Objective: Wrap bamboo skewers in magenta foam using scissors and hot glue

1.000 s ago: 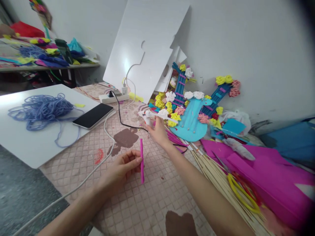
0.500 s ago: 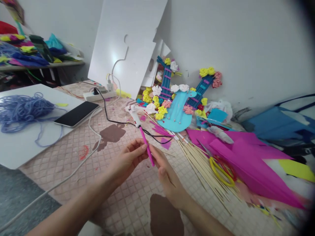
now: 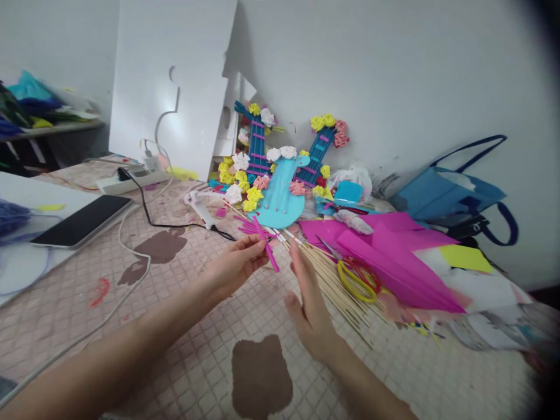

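My left hand [image 3: 249,255] pinches a thin magenta paper-like stick [image 3: 272,256] between thumb and fingers, tilted over the tiled surface. Just right of it, my right hand [image 3: 308,306] is apart from the stick, its fingers extended together and the thumb spread away; nothing shows in it. Beyond the hands lie more magenta strips [image 3: 249,224] and a white hot glue gun [image 3: 201,209] with a black cord. A light-blue guitar-shaped cutout [image 3: 280,201] leans behind them, with paper flowers around it.
Thin wooden sticks [image 3: 336,286], yellow-handled scissors [image 3: 356,283] and magenta sheets [image 3: 394,256] lie to the right. A phone [image 3: 83,221] rests at left on a white board. A white cable [image 3: 146,271] crosses the table from a power strip [image 3: 131,182]. A blue bag [image 3: 446,192] stands far right.
The view has turned rightward. My right hand has come away from the magenta stick, which stays in my left hand. The stick now appears clear of the glue gun's end.
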A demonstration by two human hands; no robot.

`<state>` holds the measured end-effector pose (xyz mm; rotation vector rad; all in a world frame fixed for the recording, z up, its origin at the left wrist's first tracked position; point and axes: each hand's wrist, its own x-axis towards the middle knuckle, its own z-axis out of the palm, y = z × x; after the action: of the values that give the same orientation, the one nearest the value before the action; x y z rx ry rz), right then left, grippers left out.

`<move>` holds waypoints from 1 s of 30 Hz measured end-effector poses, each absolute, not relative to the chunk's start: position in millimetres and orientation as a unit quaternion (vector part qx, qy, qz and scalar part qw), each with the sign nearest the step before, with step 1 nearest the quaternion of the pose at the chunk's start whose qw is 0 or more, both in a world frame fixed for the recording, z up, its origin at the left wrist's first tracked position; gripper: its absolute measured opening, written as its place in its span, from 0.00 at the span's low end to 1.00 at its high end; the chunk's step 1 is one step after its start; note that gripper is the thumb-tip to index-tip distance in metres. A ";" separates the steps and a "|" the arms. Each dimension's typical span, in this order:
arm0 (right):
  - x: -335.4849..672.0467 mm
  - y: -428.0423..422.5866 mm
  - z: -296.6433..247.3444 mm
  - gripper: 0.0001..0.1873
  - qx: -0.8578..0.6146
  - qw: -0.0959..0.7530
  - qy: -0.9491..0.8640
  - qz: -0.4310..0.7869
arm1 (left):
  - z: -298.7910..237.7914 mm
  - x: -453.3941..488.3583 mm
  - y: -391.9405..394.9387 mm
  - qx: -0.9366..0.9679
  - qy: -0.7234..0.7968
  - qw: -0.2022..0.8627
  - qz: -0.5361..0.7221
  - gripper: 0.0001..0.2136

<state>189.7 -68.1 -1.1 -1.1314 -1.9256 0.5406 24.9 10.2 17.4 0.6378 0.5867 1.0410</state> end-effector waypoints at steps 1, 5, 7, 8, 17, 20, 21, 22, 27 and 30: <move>191.9 -68.2 -2.3 0.31 -0.464 0.433 -0.743 0.213 | 16.8 26.0 11.0 0.298 0.268 0.783 0.476 0.06; 192.1 -67.2 -3.5 0.26 -0.474 0.444 -0.734 0.198 | 12.8 28.2 9.0 0.308 0.260 0.791 0.460 0.07; 189.0 -67.3 -2.3 0.26 -0.469 0.422 -0.752 0.192 | 9.7 28.9 8.0 0.307 0.256 0.793 0.460 0.07; 187.4 -67.6 -1.5 0.26 -0.466 0.411 -0.760 0.191 | 7.9 29.1 8.1 0.307 0.255 0.792 0.462 0.07; 185.4 -72.1 -2.9 0.29 -0.453 0.412 -0.774 0.163 | 1.6 21.6 13.6 0.306 0.256 0.780 0.482 0.06; 184.1 -71.4 -4.0 0.30 -0.464 0.428 -0.758 0.163 | 3.8 20.7 11.2 0.309 0.254 0.784 0.475 0.06; 183.5 -70.9 -4.4 0.30 -0.463 0.417 -0.766 0.157 | 4.2 20.9 10.2 0.311 0.252 0.784 0.474 0.06; 182.9 -70.5 -4.8 0.30 -0.459 0.404 -0.778 0.148 | 4.4 21.2 9.4 0.313 0.251 0.784 0.475 0.06; 182.4 -71.4 -4.5 0.29 -0.420 0.382 -0.818 0.095 | 3.4 19.9 8.7 0.313 0.254 0.778 0.481 0.07; 182.5 -72.9 -2.0 0.30 -0.435 0.410 -0.796 0.094 | 2.8 17.7 8.3 0.319 0.252 0.778 0.479 0.07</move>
<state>182.5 -72.9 -2.0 -1.0952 -2.0044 0.2375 17.7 8.3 2.8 0.6898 0.5448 1.0349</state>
